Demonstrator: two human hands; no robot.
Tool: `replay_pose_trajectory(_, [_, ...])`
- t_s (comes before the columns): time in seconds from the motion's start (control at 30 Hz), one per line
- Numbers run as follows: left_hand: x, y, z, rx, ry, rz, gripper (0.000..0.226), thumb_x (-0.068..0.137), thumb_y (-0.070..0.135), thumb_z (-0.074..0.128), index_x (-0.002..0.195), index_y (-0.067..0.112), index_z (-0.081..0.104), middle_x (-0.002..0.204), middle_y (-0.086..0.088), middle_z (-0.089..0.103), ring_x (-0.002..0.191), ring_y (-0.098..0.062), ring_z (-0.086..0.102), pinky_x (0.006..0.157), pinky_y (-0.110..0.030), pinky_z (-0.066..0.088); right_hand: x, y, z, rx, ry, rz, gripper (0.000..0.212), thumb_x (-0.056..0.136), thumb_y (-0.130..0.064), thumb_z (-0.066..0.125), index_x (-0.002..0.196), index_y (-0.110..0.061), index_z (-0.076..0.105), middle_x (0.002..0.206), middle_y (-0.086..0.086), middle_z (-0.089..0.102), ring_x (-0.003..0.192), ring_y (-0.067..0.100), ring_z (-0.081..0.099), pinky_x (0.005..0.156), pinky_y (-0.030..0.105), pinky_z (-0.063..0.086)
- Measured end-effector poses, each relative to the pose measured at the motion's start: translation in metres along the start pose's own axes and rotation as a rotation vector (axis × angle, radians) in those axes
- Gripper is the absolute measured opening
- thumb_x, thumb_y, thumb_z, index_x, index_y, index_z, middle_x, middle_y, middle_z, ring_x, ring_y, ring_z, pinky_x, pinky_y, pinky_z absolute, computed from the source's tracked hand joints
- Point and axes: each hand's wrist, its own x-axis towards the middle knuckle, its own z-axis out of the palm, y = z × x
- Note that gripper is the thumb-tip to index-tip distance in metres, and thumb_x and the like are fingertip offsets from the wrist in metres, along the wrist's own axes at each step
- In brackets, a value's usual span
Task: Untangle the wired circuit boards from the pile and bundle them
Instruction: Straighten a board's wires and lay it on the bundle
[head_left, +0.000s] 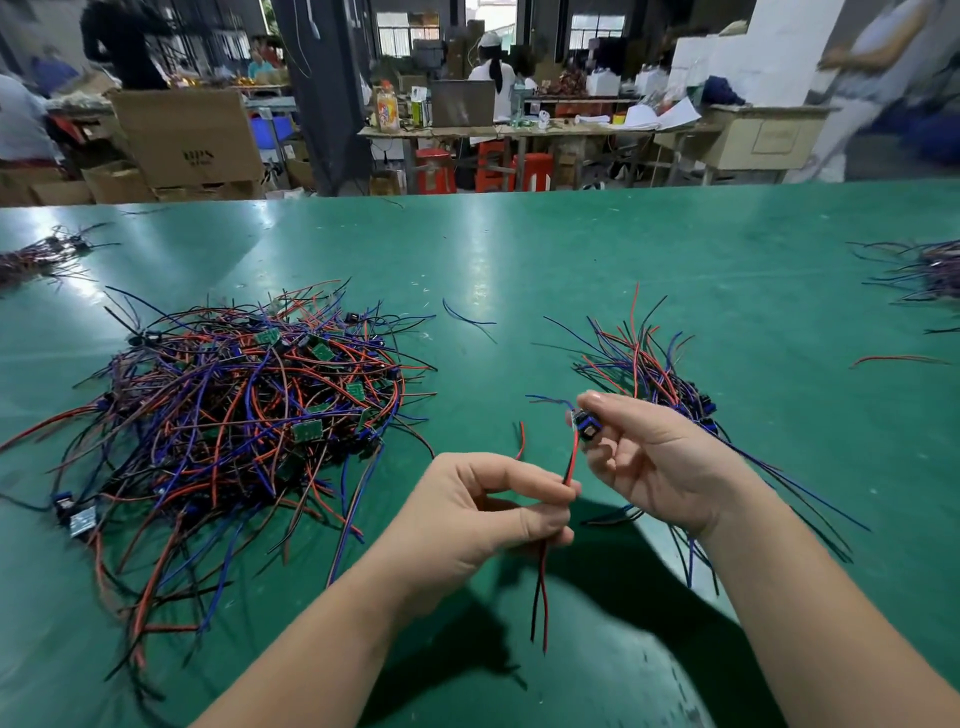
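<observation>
Now both hands are raised just above the green table (519, 249), close to its near edge, and share one wired circuit board (587, 427). The right hand (660, 462) pinches the small board, with its blue and black component, between thumb and fingertips, its other fingers loosely curled toward the palm. The board sits at the upper left of that hand, clear of the table. From it the red and black wires (570, 470) run down and to the left into the left hand (483, 512), which pinches them between thumb and curled fingers just below and left of the board. Beneath the left hand the two wire ends hang free toward the table edge. A short blue lead sticks out leftward from the board.

To the left of the hands, well apart from them, lies the pile (244, 405), a tangle of red, blue and black wires with small green boards showing among them. Just behind the right hand lies the bundle (649, 364), its wires fanning away from the person and its blue components gathered near the right wrist. A loose blue wire (467, 318) lies between the pile and the bundle, farther back. A loose red wire (898, 359) lies off to the right.
</observation>
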Motion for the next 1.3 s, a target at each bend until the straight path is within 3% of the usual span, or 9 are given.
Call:
replay_pose_trajectory(0.1, [-0.001, 0.003, -0.002, -0.009, 0.009, -0.019, 0.011, 0.064, 0.011, 0.075, 0.072, 0.018, 0.078, 0.088, -0.002, 0.075, 0.068, -0.018, 0.071, 0.064, -0.022, 0.055, -0.002, 0.003, 0.002, -0.05, 0.027, 0.102, 0.018, 0.056, -0.018, 0.077, 0.066, -0.01, 0.064, 0.07, 0.009, 0.057, 0.045, 0.01, 0.054, 0.039, 0.012, 0.043])
replay_pose_trajectory(0.23, [-0.002, 0.004, -0.003, -0.05, -0.064, -0.12, 0.012, 0.065, 0.008, 0.079, 0.072, 0.018, 0.077, 0.09, -0.002, 0.075, 0.066, -0.018, 0.071, 0.06, -0.021, 0.054, -0.005, 0.003, 0.006, -0.013, 0.01, 0.179, 0.007, 0.058, -0.017, 0.072, 0.056, -0.011, 0.072, 0.072, 0.004, 0.072, 0.052, 0.009, 0.062, 0.038, 0.012, 0.041])
replay_pose_trajectory(0.37, [-0.001, 0.001, -0.004, -0.079, -0.139, -0.283, 0.024, 0.072, 0.003, 0.075, 0.082, 0.023, 0.065, 0.09, -0.002, 0.072, 0.065, -0.021, 0.07, 0.053, -0.022, 0.052, -0.006, 0.003, 0.006, -0.021, -0.003, 0.157, 0.014, 0.061, -0.009, 0.069, 0.073, -0.009, 0.077, 0.069, 0.0, 0.071, 0.046, 0.006, 0.059, 0.04, 0.012, 0.046])
replay_pose_trajectory(0.43, [0.001, 0.001, -0.002, -0.068, -0.083, -0.352, 0.04, 0.07, 0.013, 0.082, 0.096, 0.019, 0.053, 0.089, -0.003, 0.073, 0.064, -0.025, 0.071, 0.052, -0.025, 0.053, -0.006, 0.004, 0.005, -0.077, -0.062, 0.16, 0.017, 0.064, -0.007, 0.067, 0.076, -0.01, 0.078, 0.067, 0.001, 0.069, 0.046, 0.007, 0.059, 0.043, 0.014, 0.048])
replay_pose_trajectory(0.53, [0.007, -0.001, 0.001, -0.052, 0.092, -0.349, 0.055, 0.055, 0.038, 0.079, 0.097, 0.01, 0.059, 0.082, -0.004, 0.073, 0.065, -0.025, 0.071, 0.052, -0.024, 0.053, -0.007, 0.009, 0.006, -0.231, -0.145, 0.158, 0.025, 0.062, -0.004, 0.068, 0.086, -0.007, 0.076, 0.067, 0.005, 0.068, 0.05, 0.011, 0.062, 0.048, 0.017, 0.051])
replay_pose_trajectory(0.67, [0.008, -0.008, -0.002, -0.031, 0.215, -0.316, 0.046, 0.05, 0.033, 0.079, 0.085, 0.004, 0.069, 0.078, -0.011, 0.073, 0.065, -0.017, 0.068, 0.055, -0.022, 0.053, -0.007, 0.019, 0.012, -0.369, -0.165, 0.138, 0.017, 0.061, -0.001, 0.07, 0.077, -0.006, 0.074, 0.065, 0.01, 0.067, 0.05, 0.014, 0.061, 0.049, 0.018, 0.052])
replay_pose_trajectory(0.83, [0.009, -0.013, -0.001, -0.023, 0.244, -0.293, 0.037, 0.048, 0.031, 0.082, 0.074, 0.006, 0.074, 0.08, -0.015, 0.074, 0.06, -0.016, 0.068, 0.056, -0.023, 0.054, -0.007, 0.025, 0.012, -0.432, -0.121, 0.046, 0.008, 0.08, 0.001, 0.066, 0.074, -0.004, 0.066, 0.058, 0.002, 0.064, 0.045, 0.007, 0.056, 0.043, 0.015, 0.045])
replay_pose_trajectory(0.97, [0.009, -0.014, -0.003, 0.004, 0.21, -0.333, 0.011, 0.07, 0.018, 0.078, 0.073, 0.009, 0.073, 0.073, -0.005, 0.073, 0.059, -0.014, 0.069, 0.051, -0.02, 0.051, -0.003, 0.031, 0.011, -0.571, -0.075, -0.082, 0.007, 0.078, -0.002, 0.07, 0.071, -0.004, 0.069, 0.06, 0.006, 0.063, 0.05, 0.011, 0.05, 0.049, 0.016, 0.041])
replay_pose_trajectory(1.3, [0.003, -0.006, 0.0, 0.041, -0.077, -0.423, 0.025, 0.058, 0.03, 0.08, 0.076, 0.014, 0.076, 0.071, -0.005, 0.071, 0.062, -0.014, 0.069, 0.057, -0.022, 0.054, 0.011, 0.002, -0.01, -0.215, 0.26, -0.213, 0.007, 0.08, 0.004, 0.066, 0.074, 0.002, 0.064, 0.052, 0.002, 0.064, 0.045, 0.007, 0.06, 0.046, 0.012, 0.049])
